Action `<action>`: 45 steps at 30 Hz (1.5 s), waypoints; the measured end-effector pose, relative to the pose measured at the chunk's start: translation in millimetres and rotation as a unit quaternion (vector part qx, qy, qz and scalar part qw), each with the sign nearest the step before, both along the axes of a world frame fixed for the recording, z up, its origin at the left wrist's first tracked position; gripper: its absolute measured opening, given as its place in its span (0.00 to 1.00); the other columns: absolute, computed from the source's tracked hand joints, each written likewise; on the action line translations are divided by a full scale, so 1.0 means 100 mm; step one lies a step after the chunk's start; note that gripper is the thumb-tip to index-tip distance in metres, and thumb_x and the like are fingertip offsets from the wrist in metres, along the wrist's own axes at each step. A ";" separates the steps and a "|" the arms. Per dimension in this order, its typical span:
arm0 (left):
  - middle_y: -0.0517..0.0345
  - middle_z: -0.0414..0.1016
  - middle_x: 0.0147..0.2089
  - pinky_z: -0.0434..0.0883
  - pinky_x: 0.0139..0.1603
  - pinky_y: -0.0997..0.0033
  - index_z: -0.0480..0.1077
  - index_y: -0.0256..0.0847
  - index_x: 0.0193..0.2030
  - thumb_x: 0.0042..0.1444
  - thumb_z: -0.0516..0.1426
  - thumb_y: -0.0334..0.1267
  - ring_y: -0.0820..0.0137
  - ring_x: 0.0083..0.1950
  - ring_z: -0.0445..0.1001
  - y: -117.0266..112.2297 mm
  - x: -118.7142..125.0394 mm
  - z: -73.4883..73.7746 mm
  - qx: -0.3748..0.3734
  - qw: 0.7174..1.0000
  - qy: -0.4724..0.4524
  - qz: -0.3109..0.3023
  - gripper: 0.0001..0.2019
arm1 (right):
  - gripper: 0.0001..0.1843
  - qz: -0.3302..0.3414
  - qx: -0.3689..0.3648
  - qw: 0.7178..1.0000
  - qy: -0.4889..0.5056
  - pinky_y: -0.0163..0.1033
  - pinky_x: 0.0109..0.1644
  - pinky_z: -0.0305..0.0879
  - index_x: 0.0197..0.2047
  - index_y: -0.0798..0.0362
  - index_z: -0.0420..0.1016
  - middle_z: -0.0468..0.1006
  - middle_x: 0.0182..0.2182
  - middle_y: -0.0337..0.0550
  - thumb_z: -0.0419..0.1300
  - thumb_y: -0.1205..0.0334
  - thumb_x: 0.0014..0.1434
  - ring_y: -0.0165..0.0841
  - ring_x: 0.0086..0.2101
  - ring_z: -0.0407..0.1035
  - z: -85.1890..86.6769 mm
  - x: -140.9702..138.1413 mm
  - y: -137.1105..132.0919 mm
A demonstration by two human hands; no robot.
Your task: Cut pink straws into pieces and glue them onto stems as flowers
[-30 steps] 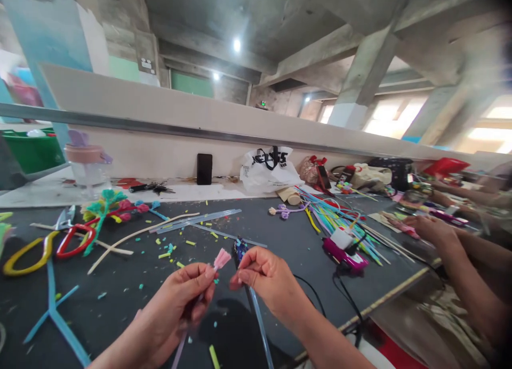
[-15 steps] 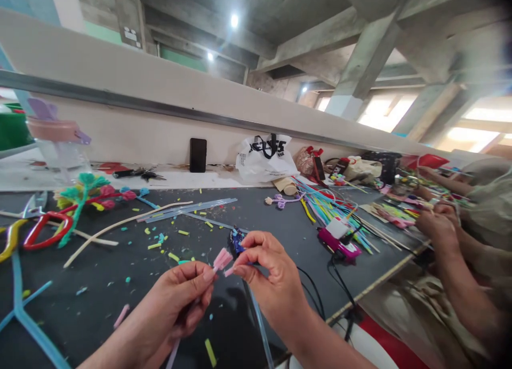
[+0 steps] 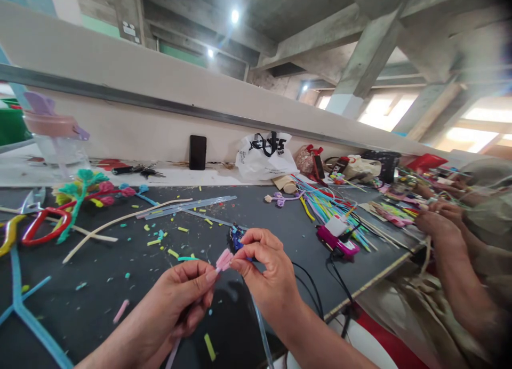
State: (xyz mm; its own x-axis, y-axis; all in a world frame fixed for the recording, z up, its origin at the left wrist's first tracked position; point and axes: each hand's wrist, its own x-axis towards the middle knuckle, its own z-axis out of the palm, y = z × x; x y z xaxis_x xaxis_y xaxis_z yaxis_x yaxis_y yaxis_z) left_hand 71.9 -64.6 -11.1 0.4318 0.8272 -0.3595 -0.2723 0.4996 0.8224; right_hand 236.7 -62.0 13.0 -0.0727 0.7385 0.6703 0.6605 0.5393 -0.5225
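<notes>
My left hand [image 3: 188, 297] is closed around a thin lilac stem [image 3: 173, 354], which runs down out of its grip. A tuft of short pink fuzzy pieces [image 3: 224, 259] tops that stem, just beyond the thumb. My right hand [image 3: 267, 267] pinches at the tuft's right edge, fingertips touching the pink. The small piece between those fingertips is mostly hidden. Just behind the right fingers is a dark blue object [image 3: 236, 237], partly covered. From under that hand a translucent bluish rod [image 3: 262, 329] extends toward the table's front edge.
Red-handled scissors [image 3: 47, 227] and fuzzy flowers [image 3: 82, 190] lie left, near a bottle [image 3: 58, 139]. Scraps dot the dark table [image 3: 160, 315]. A magenta device [image 3: 338, 242] with cables and a bundle of coloured stems [image 3: 320, 198] lie right. Another person's hands [image 3: 440, 222] work farther right.
My right hand has brought the small pink piece from just beside the tuft up against it. The left hand keeps its hold on the stem, almost unmoved.
</notes>
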 end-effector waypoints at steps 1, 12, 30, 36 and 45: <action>0.65 0.63 0.20 0.41 0.16 0.81 0.65 0.37 0.26 0.48 0.60 0.45 0.85 0.15 0.51 0.00 0.00 0.00 -0.001 1.000 0.002 0.000 0.13 | 0.06 -0.003 -0.001 1.000 0.000 0.42 0.47 0.56 0.23 0.52 0.73 0.72 0.32 0.40 0.65 0.68 0.48 0.33 0.37 0.67 0.00 -0.01 0.00; 0.65 0.61 0.20 0.38 0.16 0.79 0.63 0.37 0.24 0.50 0.58 0.45 0.85 0.15 0.49 0.01 0.00 -0.03 0.013 1.000 -0.002 -0.018 0.14 | 0.06 -0.009 -0.001 1.000 -0.011 0.42 0.47 0.55 0.23 0.51 0.73 0.71 0.33 0.40 0.65 0.69 0.47 0.33 0.37 0.66 -0.03 -0.03 0.02; 0.67 0.59 0.19 0.40 0.17 0.80 0.65 0.37 0.26 0.48 0.60 0.42 0.85 0.16 0.47 0.00 -0.04 -0.05 0.005 0.999 -0.012 -0.045 0.11 | 0.09 0.070 -0.108 0.991 -0.044 0.46 0.58 0.39 0.26 0.49 0.69 0.78 0.28 0.31 0.56 0.69 0.57 0.28 0.33 0.72 0.01 -0.05 0.00; 0.67 0.59 0.18 0.38 0.16 0.80 0.65 0.37 0.27 0.48 0.60 0.42 0.86 0.15 0.47 0.00 -0.04 -0.03 0.012 0.998 0.008 -0.059 0.11 | 0.10 0.079 -0.117 0.989 -0.051 0.46 0.59 0.36 0.25 0.50 0.68 0.78 0.26 0.30 0.56 0.69 0.57 0.26 0.30 0.72 0.03 -0.05 -0.02; 0.68 0.58 0.18 0.38 0.16 0.80 0.65 0.37 0.27 0.47 0.61 0.43 0.86 0.15 0.46 -0.01 -0.04 0.01 -0.001 0.999 -0.007 -0.053 0.12 | 0.07 0.097 -0.146 0.985 0.006 0.48 0.57 0.47 0.33 0.50 0.70 0.77 0.29 0.38 0.52 0.61 0.60 0.30 0.32 0.70 0.01 -0.02 -0.02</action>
State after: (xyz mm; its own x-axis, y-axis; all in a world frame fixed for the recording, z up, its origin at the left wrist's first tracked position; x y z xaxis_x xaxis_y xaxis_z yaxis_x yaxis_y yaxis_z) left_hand 67.6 -65.3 -10.0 0.5219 0.7761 -0.3539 -0.2298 0.5275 0.8179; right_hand 235.1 -63.5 13.7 -0.2244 0.8730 0.4331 0.5537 0.4799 -0.6805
